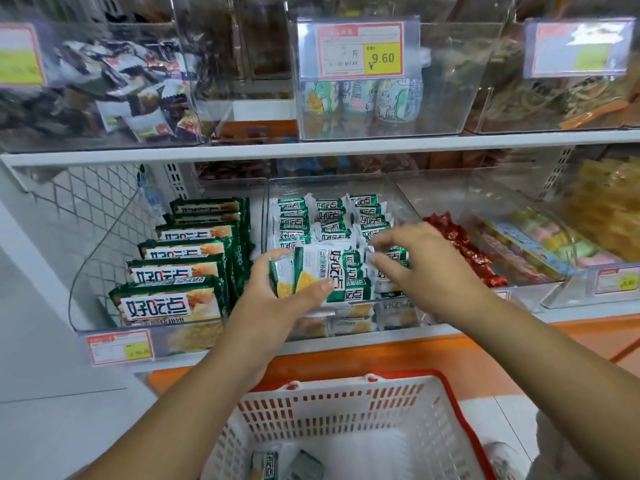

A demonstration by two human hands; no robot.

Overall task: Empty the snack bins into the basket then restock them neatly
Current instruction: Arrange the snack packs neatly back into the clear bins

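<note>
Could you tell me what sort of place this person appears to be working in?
Most likely a shop's snack aisle: clear bins of wrapped snack packets line the white shelves, a price tag reading 9.60 hangs on one bin, and a red-and-white shopping basket stands below.

1. Bin (325, 183): clear plastic, centre of frame, filled with rows of small green-and-white packets (329, 216) standing on edge.
2. Stack (322, 271): a few such packets, gripped upright in the left hand (277, 303) at the bin's front.
3. Basket (346, 403): white, slotted, red-rimmed, bottom centre, with two loose packs (265, 465) lying inside.
</note>
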